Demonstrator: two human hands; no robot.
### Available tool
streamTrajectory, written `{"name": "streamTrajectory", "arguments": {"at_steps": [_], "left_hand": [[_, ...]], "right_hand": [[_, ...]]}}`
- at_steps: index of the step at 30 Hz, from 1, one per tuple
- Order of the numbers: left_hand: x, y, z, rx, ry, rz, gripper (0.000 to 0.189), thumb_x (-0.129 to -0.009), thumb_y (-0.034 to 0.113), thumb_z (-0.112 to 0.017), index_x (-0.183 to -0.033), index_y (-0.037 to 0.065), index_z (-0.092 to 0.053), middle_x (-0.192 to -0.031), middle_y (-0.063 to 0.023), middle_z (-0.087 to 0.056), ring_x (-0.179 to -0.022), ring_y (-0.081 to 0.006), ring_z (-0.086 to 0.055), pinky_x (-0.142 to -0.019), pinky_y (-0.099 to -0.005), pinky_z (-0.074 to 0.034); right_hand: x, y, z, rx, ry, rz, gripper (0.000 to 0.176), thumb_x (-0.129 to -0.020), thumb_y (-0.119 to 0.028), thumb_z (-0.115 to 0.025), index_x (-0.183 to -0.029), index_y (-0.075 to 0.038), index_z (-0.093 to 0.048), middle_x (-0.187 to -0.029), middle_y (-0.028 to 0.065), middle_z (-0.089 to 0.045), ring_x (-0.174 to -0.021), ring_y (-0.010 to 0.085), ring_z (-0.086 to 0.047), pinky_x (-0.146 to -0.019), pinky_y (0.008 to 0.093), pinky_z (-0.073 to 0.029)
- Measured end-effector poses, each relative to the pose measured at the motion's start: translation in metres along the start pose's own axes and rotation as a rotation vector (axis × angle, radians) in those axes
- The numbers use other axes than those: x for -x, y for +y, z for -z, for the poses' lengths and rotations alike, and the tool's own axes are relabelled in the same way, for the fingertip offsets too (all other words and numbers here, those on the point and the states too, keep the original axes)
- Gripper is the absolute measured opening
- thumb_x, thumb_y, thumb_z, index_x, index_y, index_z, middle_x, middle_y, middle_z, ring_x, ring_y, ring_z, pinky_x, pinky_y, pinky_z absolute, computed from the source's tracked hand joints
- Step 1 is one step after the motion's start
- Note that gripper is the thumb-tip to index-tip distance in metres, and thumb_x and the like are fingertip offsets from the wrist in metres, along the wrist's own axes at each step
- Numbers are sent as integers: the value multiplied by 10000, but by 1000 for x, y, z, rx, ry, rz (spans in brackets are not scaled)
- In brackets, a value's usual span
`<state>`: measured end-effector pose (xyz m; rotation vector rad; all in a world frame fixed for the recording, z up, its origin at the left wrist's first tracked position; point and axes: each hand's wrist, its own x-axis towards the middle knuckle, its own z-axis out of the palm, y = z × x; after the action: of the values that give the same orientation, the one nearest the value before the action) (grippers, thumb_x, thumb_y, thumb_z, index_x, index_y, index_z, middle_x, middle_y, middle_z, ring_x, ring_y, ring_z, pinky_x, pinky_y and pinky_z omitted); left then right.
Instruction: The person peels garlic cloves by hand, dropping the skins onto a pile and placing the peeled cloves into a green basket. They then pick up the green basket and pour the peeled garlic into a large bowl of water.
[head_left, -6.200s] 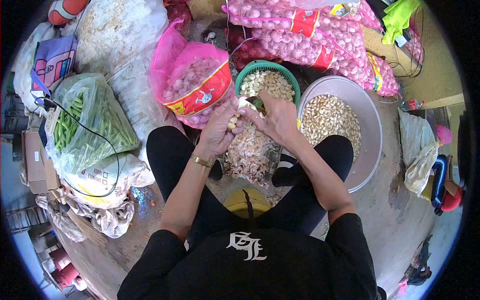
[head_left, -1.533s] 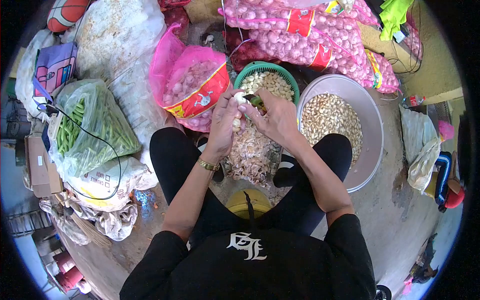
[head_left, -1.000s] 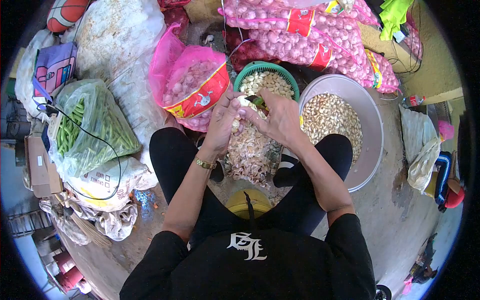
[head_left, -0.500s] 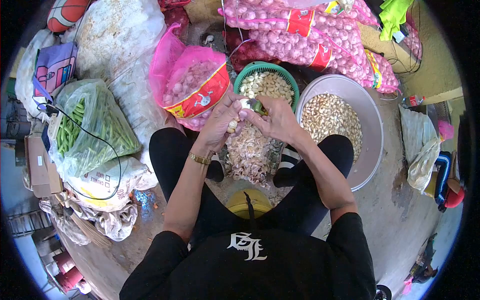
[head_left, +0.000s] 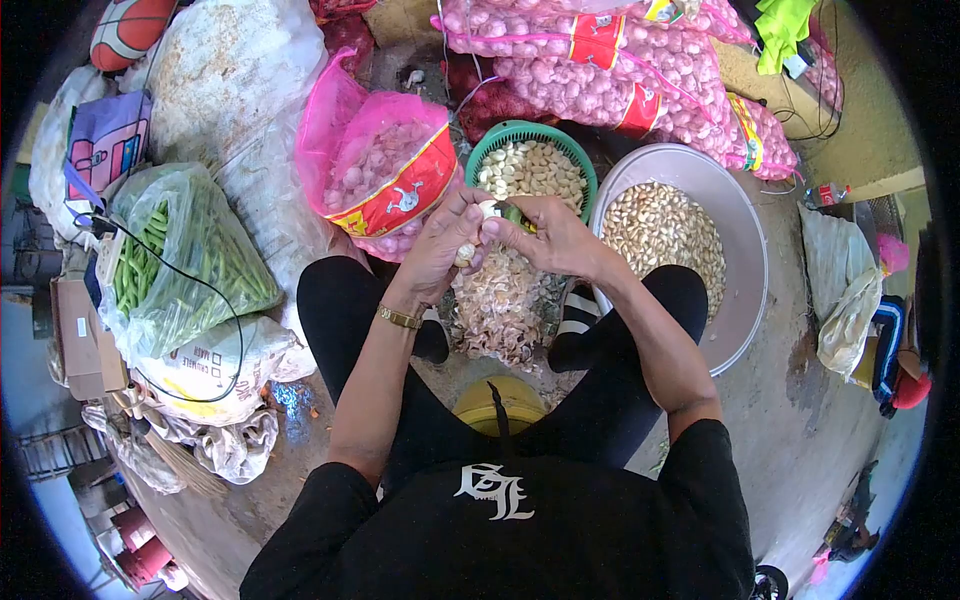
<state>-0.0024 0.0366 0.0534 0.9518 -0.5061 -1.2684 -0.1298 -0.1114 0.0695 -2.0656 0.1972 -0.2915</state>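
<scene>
My left hand (head_left: pixel 440 248) is closed around garlic, with a pale garlic clove (head_left: pixel 490 208) at its fingertips and another clove (head_left: pixel 465 253) lower in the palm. Pressed against the upper clove, my right hand (head_left: pixel 553 238) grips a small tool with a green handle (head_left: pixel 514 215), likely a paring knife; its blade is mostly hidden. Beneath both hands lies a heap of papery garlic skins (head_left: pixel 500 305). Just beyond them, a green basket (head_left: pixel 590 180) holds peeled cloves (head_left: pixel 532 170). To the right, a grey basin (head_left: pixel 742 290) contains many brownish, unpeeled-looking cloves (head_left: pixel 662 235).
An open pink mesh bag of garlic (head_left: pixel 365 180) stands ahead on the left. Full garlic sacks (head_left: pixel 650 75) are stacked at the back. Green pods in a plastic bag (head_left: pixel 200 250) sit at left. Between my legs is a yellow container (head_left: pixel 478 408).
Both hands stay together at the garlic. My right fingers and the green-handled tool shift slightly against the clove, and my right elbow moves a little outward.
</scene>
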Motion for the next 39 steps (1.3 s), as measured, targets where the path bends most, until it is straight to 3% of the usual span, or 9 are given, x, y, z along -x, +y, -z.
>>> {"name": "streamTrajectory", "arguments": {"at_steps": [4,7,17,19,20,22,28,38,39], "left_hand": [[-1,-4,0,-3,-14,-49,282,-980,322,-538,-1156,107,-490,-777,9,-520,-595,-49,-501,-450,-173,-363],[-1,-4,0,-12,-26,-74,277,-981,321,-535,-1154,110,-486,-789,8,-518,-594,-49,-499,-450,-173,-360],[2,-3,-5,65,-29,-43,254,-991,294,-519,-1160,110,-475,-802,11,-513,-588,-39,-484,-465,-165,-379],[2,-2,-3,57,-24,-38,248,-992,286,-518,-1161,110,-476,-800,12,-510,-586,-37,-480,-466,-165,-381],[1,-2,-2,42,-12,-37,242,-992,278,-519,-1162,110,-479,-797,13,-508,-585,-37,-477,-467,-164,-379],[1,-3,0,30,1,-36,237,-992,271,-520,-1162,110,-481,-794,15,-506,-583,-37,-474,-467,-164,-377],[3,1,0,-5,-27,-39,265,-976,299,-544,-1152,110,-483,-794,29,-511,-592,-42,-466,-461,-168,-344],[5,-2,0,18,-74,-61,304,-964,329,-565,-1170,121,-482,-822,21,-510,-631,-40,-496,-461,-166,-347],[5,-2,0,21,-70,-64,297,-965,325,-562,-1167,122,-484,-823,20,-515,-629,-40,-497,-462,-167,-347]], "right_hand": [[0,2,1,-189,-115,-132,461,-941,-423,-582,-969,33,-644,-716,166,-626,-695,160,-566,-682,361,-460],[-1,-1,5,-202,-146,-87,469,-942,-421,-584,-1037,34,-642,-772,158,-650,-728,146,-562,-707,350,-463],[-2,0,13,-16,-104,65,388,-903,-381,-632,-1111,-54,-653,-759,185,-643,-648,256,-631,-624,377,-470],[-1,-3,15,129,-90,104,279,-924,-271,-630,-1042,-19,-640,-637,72,-569,-602,78,-479,-551,294,-397],[-1,-4,16,128,-92,103,279,-924,-271,-630,-1042,-19,-640,-637,72,-569,-602,78,-479,-551,294,-397],[-2,-4,17,92,-120,25,376,-915,-389,-612,-1103,-66,-655,-754,185,-640,-644,266,-638,-615,365,-474],[-6,9,6,-237,-177,73,310,-932,-316,-609,-1107,-64,-656,-804,169,-662,-703,228,-653,-670,339,-488],[-1,-4,11,2,-105,113,288,-911,-313,-633,-1122,-120,-665,-776,163,-646,-639,257,-638,-617,346,-476],[-1,-5,11,21,-72,157,252,-912,-286,-637,-1074,-96,-664,-702,138,-596,-585,203,-561,-574,327,-438]]}}
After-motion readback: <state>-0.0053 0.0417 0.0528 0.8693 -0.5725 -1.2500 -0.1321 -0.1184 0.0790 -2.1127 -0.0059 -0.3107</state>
